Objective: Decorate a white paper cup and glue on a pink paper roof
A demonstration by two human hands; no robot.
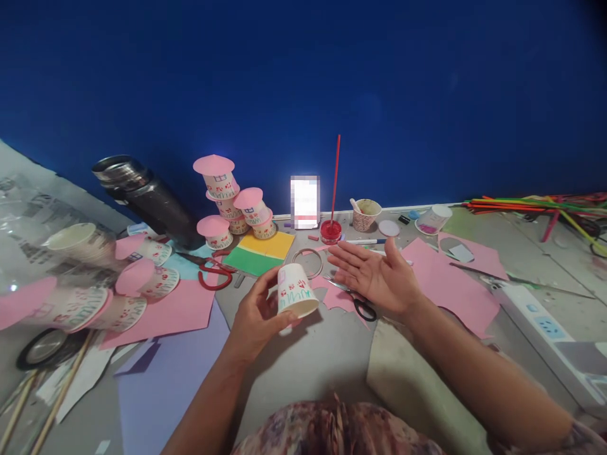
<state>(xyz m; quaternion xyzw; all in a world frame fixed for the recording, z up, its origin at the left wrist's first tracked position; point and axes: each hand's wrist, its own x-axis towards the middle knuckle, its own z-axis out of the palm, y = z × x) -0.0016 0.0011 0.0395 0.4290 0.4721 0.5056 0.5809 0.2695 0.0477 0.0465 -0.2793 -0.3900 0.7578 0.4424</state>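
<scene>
My left hand [256,319] grips a small white paper cup [294,291] turned upside down, with red and green drawing on its side. My right hand [374,272] hovers open beside it, palm up and fingers stretched toward the left. Black-handled scissors [353,299] lie on the floor just under the right hand. A metal ring [307,262] lies right behind the cup.
A stack of decorated cups with pink paper roofs [232,199] stands at the blue wall. More such cups [142,281] lie at the left on pink paper [183,309]. Red scissors [213,275], yellow and green paper [260,251], a red paint pot [331,230], a power strip [540,325] and coloured sticks [535,205] surround the spot.
</scene>
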